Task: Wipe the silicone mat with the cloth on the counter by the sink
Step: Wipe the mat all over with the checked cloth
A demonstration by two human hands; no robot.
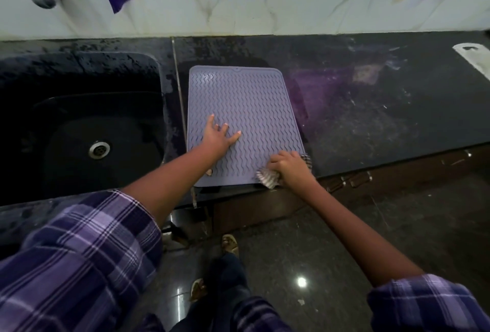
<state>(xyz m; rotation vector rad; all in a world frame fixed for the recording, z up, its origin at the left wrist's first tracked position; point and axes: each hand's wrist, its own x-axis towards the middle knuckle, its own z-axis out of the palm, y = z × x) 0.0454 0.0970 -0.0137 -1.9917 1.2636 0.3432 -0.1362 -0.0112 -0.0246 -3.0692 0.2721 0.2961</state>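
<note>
Fingers of the right hand (287, 166) bunch the cloth (266, 178) at the mat's (238, 93) five o'clock corner while the left hand (218, 137) lies splayed flat, so she should press there and sweep toward twelve.

Mat (246, 109) on counter (371, 109) — sink (79, 125) left — cloth (266, 178) on mat's near-right corner.

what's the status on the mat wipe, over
Left hand flat on silicone mat, fingers spread. Right hand grips striped cloth at mat's near right corner. Nothing in the way.
</note>
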